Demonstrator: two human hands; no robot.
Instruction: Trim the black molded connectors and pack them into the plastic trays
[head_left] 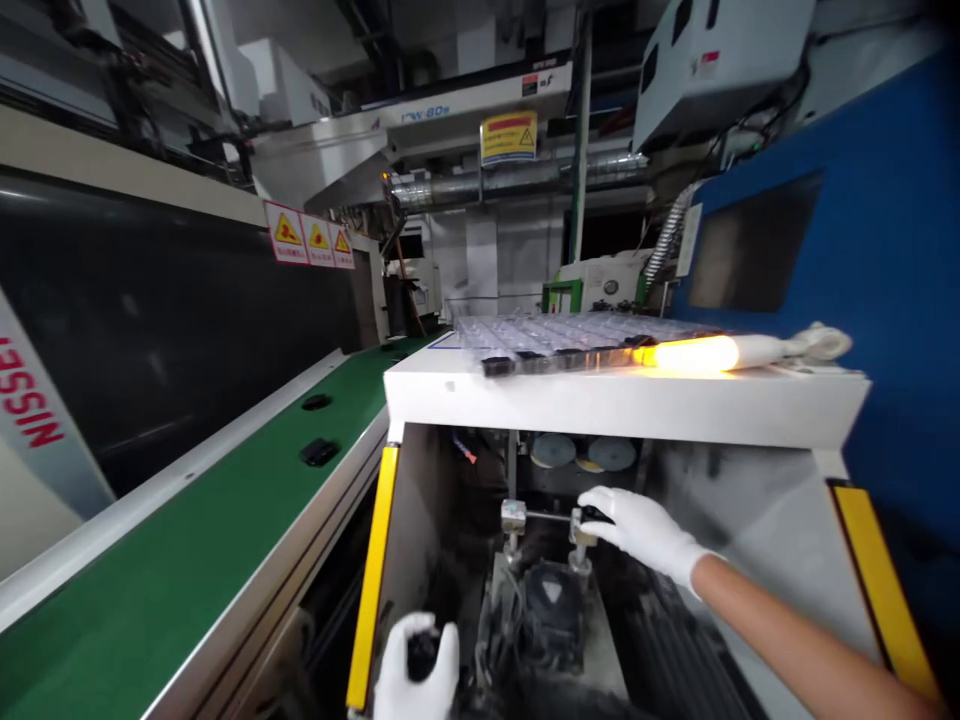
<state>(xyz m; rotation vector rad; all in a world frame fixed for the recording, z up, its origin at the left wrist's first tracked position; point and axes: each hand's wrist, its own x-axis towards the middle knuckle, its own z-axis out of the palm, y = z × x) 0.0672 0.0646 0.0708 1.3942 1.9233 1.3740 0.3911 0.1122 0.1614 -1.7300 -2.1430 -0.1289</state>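
Low in the view, my left hand (417, 672), in a white glove, is curled round a small black part (423, 654), between thumb and fingers. My right hand (637, 530), also white-gloved, reaches into the machine opening, its thumb and fingers around a dark piece at the right metal block (583, 527). A thin rod links that block to the left metal block (513, 516). Below them is a dark motor-like unit (553, 612). Two grey discs, a left one (553, 450) and a right one (611, 453), sit behind the blocks.
On the left runs a green conveyor belt (217, 530) with black parts (319, 452) on it. Clear plastic trays (570, 332) and a glowing lamp (694, 354) lie on the white machine top (600, 402). Yellow side strips (373, 580) edge the opening.
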